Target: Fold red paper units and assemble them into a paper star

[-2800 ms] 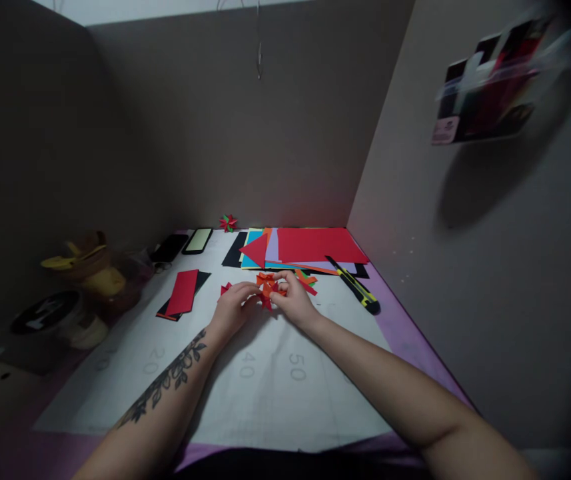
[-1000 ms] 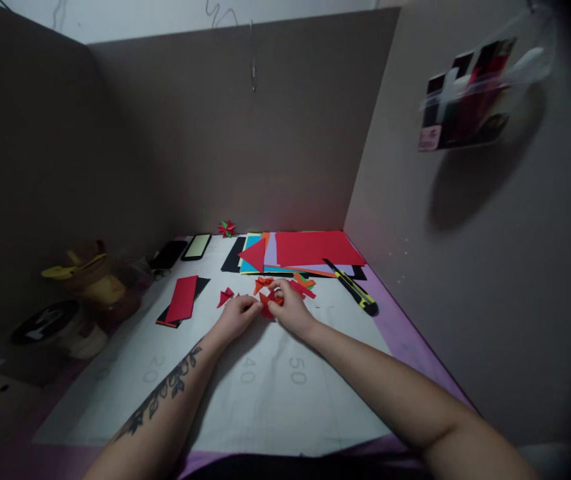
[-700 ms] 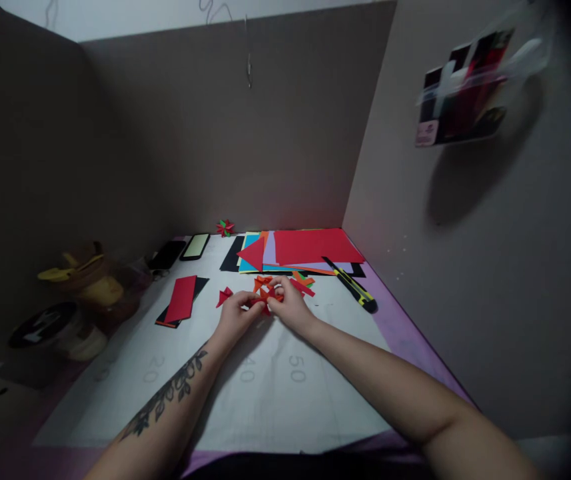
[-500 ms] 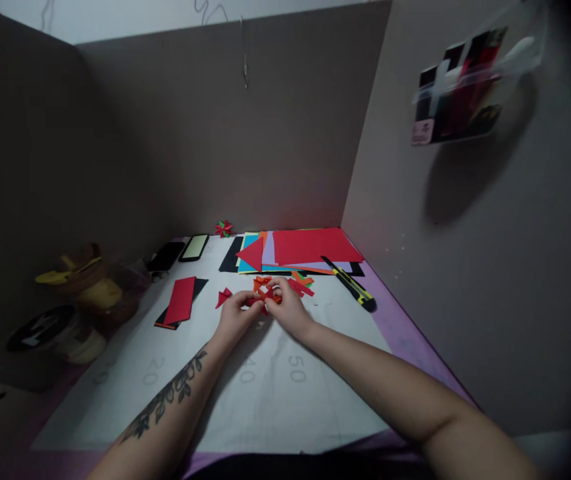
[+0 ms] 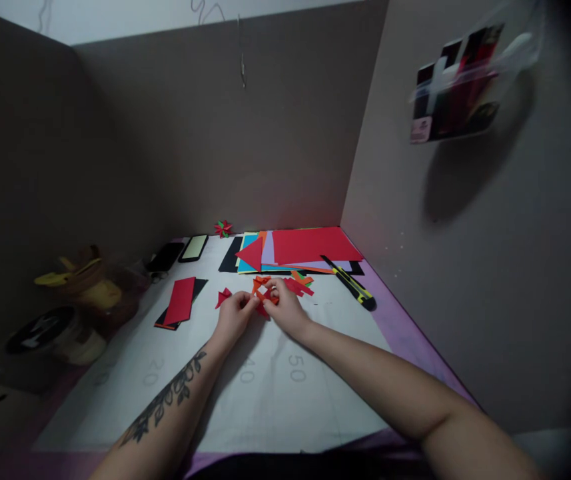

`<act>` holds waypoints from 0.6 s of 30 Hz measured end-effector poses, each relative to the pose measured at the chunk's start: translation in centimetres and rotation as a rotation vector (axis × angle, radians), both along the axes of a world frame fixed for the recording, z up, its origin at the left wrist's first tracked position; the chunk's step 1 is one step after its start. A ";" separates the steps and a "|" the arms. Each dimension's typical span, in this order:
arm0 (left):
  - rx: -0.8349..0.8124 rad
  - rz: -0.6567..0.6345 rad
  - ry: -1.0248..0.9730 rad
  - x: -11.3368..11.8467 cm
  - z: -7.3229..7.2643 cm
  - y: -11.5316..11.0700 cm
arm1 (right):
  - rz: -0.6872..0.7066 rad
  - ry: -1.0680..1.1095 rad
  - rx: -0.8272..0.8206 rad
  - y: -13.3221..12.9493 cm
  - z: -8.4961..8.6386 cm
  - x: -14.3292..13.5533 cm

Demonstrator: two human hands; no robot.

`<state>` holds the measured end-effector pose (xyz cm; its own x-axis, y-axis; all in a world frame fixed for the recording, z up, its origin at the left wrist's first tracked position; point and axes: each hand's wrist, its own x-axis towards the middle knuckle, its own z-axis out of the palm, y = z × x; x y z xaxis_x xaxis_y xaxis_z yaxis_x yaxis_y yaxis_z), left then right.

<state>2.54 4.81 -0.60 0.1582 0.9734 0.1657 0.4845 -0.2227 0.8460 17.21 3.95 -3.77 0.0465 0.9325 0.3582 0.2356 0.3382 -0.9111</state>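
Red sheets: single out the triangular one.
The red triangle, at the left of the paper stack; the large red sheet and the small red rectangle each have four sides.

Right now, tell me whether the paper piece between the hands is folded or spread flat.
Folded: the paper piece shows red and orange points between the left hand and right hand; the rest is hidden.

Dimly lit, soft shadows, right edge — black
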 end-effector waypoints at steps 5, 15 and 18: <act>-0.111 -0.037 -0.060 -0.3 -0.1 0.3 | 0.036 0.074 -0.026 0.0 0.2 0.0; -0.075 0.017 -0.065 -0.6 0.3 0.5 | 0.088 0.225 -0.121 0.3 0.3 0.3; -0.051 0.009 -0.051 -0.4 0.2 0.5 | 0.127 0.275 -0.168 0.1 0.6 0.5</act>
<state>2.14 5.28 -0.43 0.1422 0.9821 0.1231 0.4423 -0.1744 0.8797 17.71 4.10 -3.18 0.0001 0.9819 0.1894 -0.0611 0.1891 -0.9801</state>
